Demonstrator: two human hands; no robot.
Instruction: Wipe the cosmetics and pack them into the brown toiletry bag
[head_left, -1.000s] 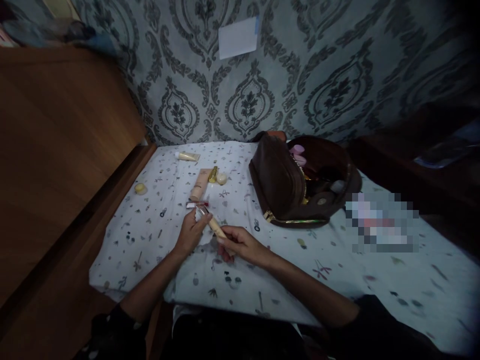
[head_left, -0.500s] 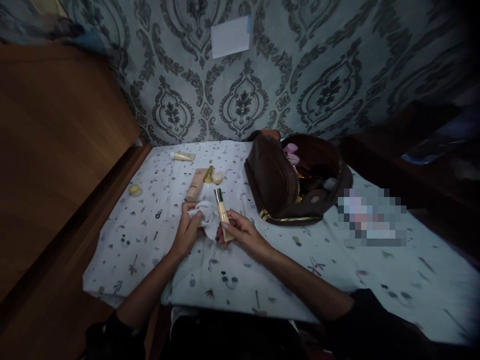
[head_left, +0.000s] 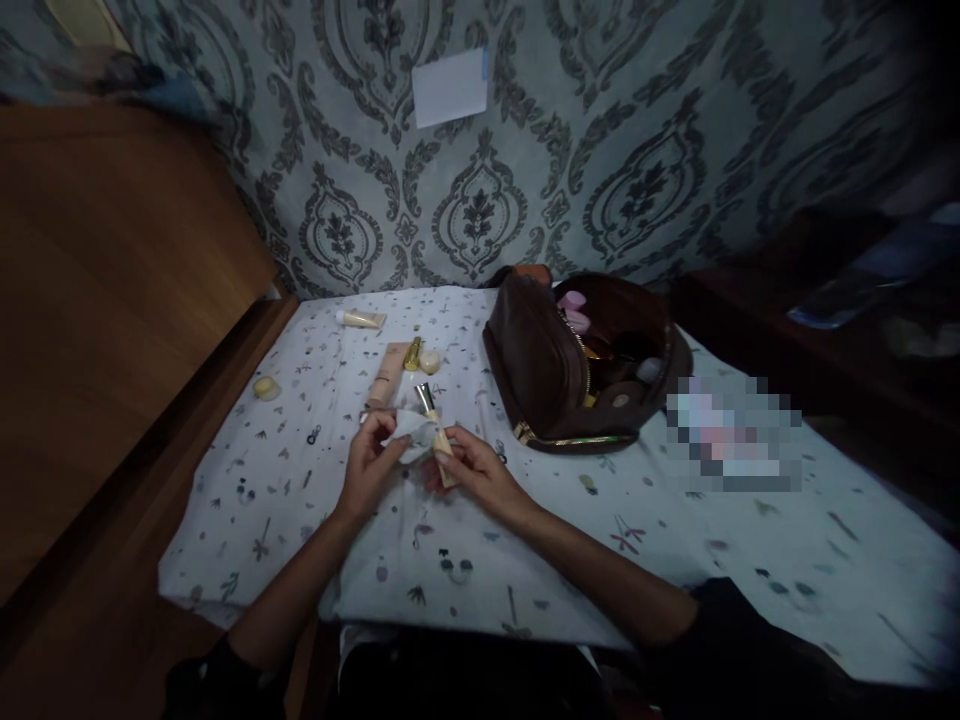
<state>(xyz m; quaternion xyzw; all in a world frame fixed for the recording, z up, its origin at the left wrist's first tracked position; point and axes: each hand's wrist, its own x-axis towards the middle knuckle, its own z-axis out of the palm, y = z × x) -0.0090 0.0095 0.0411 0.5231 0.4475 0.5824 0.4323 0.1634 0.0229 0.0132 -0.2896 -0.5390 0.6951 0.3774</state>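
Cloth (head_left: 409, 434), white and creased, had spread flatter against the slim beige tube (head_left: 443, 450) than half a second earlier, when it drooped bunched. The left hand (head_left: 369, 462) had its grip pinching the cloth; the right hand (head_left: 480, 470) pinched the tube above the bench (head_left: 390, 575), partly hiding it.

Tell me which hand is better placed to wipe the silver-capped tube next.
Left hand, I'd judge: it holds the white cloth right by the silver-capped tube, while the right hand grips the tube's lower part.
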